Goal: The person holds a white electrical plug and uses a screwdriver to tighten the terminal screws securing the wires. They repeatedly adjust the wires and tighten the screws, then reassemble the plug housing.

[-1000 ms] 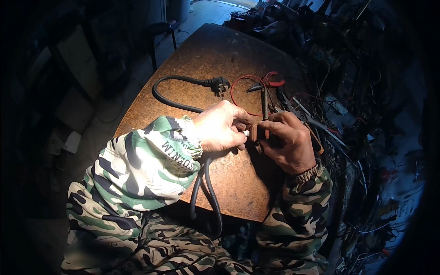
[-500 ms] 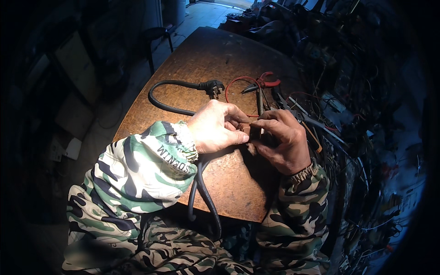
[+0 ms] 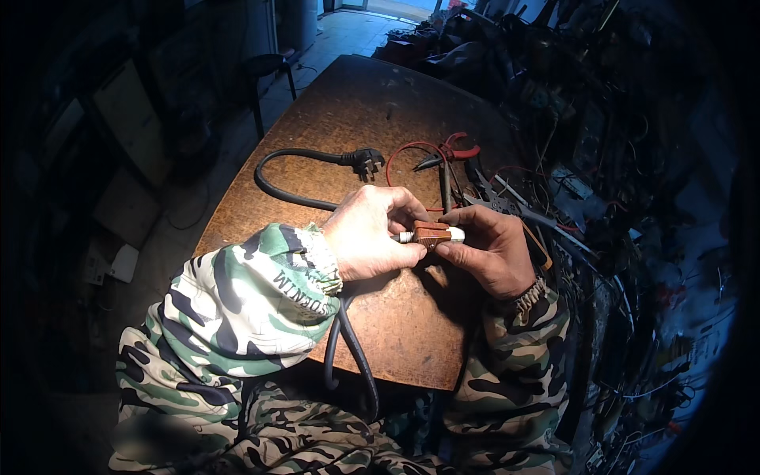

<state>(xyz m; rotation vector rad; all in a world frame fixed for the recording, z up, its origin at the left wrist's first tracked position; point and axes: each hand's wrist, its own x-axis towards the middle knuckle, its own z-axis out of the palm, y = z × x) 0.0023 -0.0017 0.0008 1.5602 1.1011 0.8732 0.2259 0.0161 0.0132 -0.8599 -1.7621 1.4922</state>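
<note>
Between my hands is a small reddish-brown ribbed block [image 3: 432, 236], like a connector or plug housing. A grey threaded-looking piece shows at its left end and a pale piece at its right. My left hand [image 3: 370, 234] pinches the left end between thumb and fingers. My right hand [image 3: 492, 247] grips the other end with thumb and index finger. A thick black cable [image 3: 273, 190] loops across the table to a black plug [image 3: 367, 163] with metal prongs. It passes beneath my left hand, and black cable also hangs over the near edge.
Beyond my right hand lie red-handled pliers [image 3: 459, 149], a loop of red wire [image 3: 393, 155] and a grey metal hand tool [image 3: 507, 204] on the wooden table [image 3: 317, 119]. A dark heap of cables and parts [image 3: 602, 198] crowds the right side. A black stool [image 3: 265, 66] stands at far left.
The brown block has turned and come into fuller view, its pale right end now showing. Both my hands sit slightly lower in the picture, and my right fingers have shifted along the block.
</note>
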